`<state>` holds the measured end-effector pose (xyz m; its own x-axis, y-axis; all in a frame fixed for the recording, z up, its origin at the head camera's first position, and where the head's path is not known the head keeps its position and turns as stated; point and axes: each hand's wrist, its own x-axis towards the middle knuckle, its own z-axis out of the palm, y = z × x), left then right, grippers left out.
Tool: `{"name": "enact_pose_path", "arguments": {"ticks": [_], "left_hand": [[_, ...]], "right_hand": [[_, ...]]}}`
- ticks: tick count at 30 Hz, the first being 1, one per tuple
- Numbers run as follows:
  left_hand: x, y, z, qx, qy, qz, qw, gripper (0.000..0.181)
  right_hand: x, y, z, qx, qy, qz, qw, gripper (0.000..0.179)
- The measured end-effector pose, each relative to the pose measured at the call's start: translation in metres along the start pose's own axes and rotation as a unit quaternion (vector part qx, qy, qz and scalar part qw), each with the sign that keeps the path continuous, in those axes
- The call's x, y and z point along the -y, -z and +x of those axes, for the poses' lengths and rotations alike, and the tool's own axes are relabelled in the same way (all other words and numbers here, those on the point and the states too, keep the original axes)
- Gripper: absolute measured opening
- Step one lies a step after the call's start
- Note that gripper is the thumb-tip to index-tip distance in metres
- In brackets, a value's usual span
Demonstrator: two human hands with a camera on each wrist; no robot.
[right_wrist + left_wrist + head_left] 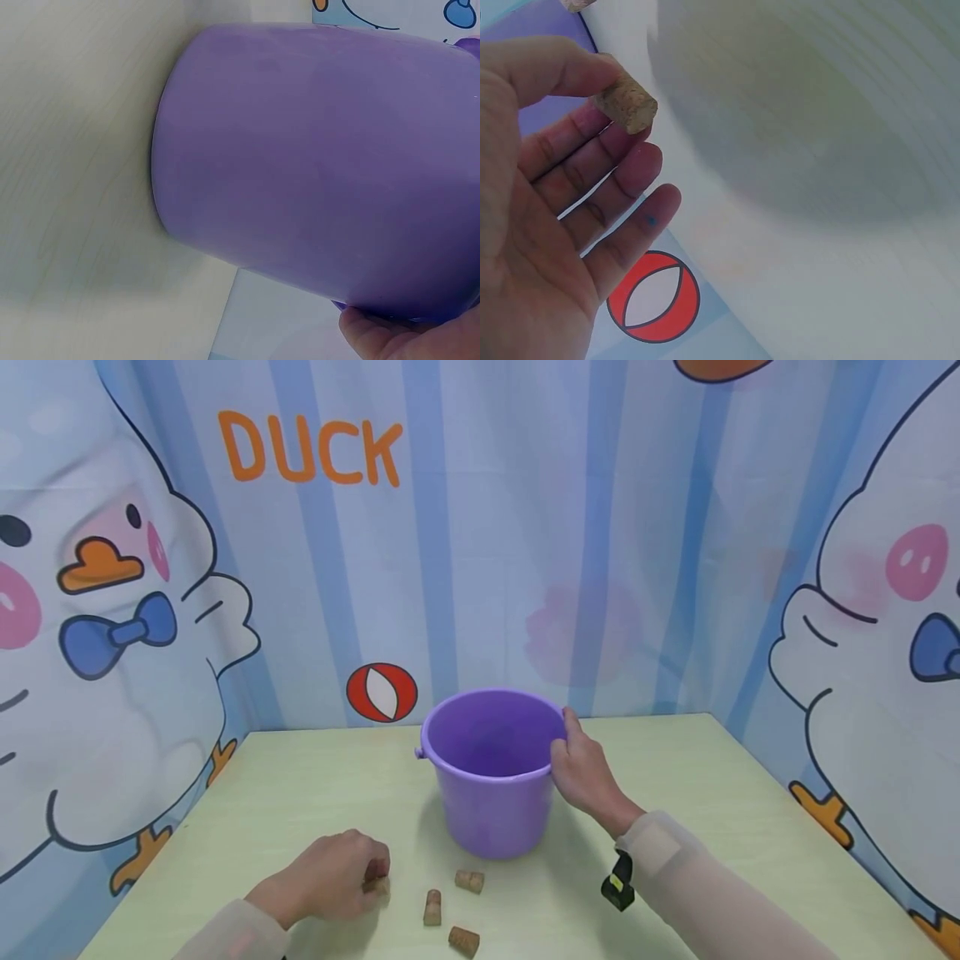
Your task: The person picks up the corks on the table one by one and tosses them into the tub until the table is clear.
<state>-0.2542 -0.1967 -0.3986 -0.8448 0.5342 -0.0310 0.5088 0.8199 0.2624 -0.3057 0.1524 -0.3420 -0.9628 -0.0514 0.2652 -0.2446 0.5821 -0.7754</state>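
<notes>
A purple bucket (495, 814) stands upright on the table, its inner wall visible from above. My right hand (588, 772) grips the bucket's rim on the right side; in the right wrist view only part of that hand (412, 337) shows beside the bucket's wall (315, 165). To the left and in front of the bucket, my left hand (333, 872) pinches a cork (630, 103) between thumb and fingertips, just above or at the tabletop. Three other corks lie between the left hand and the bucket: one cork (469, 882), a second cork (432, 907) and a third cork (464, 941).
The pale green table (300, 785) ends at the back against a striped blue curtain (502, 527) printed with ducks. More printed cloth hangs at both sides. A dark strap (618, 883) dangles from the right sleeve.
</notes>
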Motion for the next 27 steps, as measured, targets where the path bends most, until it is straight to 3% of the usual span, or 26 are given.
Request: {"name": "enact_pose_path", "arguments": {"ticks": [14,27], "left_hand": [[-0.010,0.005,0.005,-0.052,-0.035,-0.014,0.9979,0.015],[-0.018,0.011,0.009,-0.124,-0.091,-0.015,0.9880,0.015]], "right_hand": [[-0.001,-0.002,0.000,-0.003,0.010,-0.006,0.9999,0.066],[-0.001,-0.001,0.002,-0.006,0.010,-0.010,0.9999,0.066]]}}
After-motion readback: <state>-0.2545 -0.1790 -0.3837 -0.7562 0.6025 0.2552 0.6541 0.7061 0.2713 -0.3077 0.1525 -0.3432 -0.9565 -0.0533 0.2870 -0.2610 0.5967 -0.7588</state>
